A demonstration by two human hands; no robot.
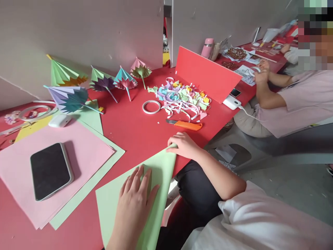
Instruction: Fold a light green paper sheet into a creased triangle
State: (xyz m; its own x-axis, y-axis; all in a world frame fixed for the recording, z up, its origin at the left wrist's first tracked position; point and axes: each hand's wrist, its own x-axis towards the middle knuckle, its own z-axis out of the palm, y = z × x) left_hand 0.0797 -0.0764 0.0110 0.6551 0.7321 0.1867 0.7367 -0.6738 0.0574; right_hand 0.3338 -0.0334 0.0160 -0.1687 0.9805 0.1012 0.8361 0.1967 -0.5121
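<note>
A sheet of light green paper (111,203) lies at the front edge of the red table, its right side curved over as a fold. My left hand (136,191) rests flat on the sheet with its fingers stretched out. At the far right corner, my right hand (183,144) pinches the green paper between thumb and fingers. Just beyond that hand lies an orange-handled utility knife (187,125), blade to the left. Left of the sheet is a stack of pink paper (88,139) with a dark-screened phone (50,172) on it.
Several folded paper umbrellas (126,80) stand along the back wall. A roll of tape (151,107) lies near a heap of paper scraps (186,99). A red board (208,74) divides off the right side, where a person (291,90) works. A white power bank (232,102) sits at the edge.
</note>
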